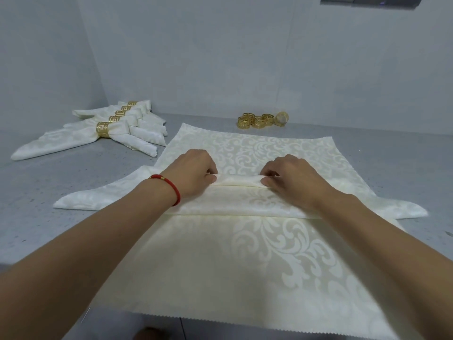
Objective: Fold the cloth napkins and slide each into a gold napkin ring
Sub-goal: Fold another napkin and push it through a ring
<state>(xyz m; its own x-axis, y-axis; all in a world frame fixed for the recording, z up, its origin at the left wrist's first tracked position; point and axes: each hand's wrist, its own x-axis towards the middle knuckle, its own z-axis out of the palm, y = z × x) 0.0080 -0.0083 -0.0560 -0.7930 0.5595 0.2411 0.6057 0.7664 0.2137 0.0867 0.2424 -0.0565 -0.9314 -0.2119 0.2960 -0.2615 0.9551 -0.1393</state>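
Observation:
A cream damask napkin [245,200] lies across the middle of the grey table, partly folded into pleats, on top of a flat stack of the same cloth [220,266]. My left hand [193,173], with a red bracelet on its wrist, pinches the left end of the top pleat. My right hand [286,175] pinches the right end of that same pleat. Loose gold napkin rings [257,120] sit in a cluster at the back of the table. Several folded napkins in gold rings [105,130] lie at the back left.
The grey speckled table [61,182] meets pale walls at the back and left. One gold ring [282,119] at the right of the cluster lies on its side. The stack's zigzag edge [245,327] reaches the near table edge.

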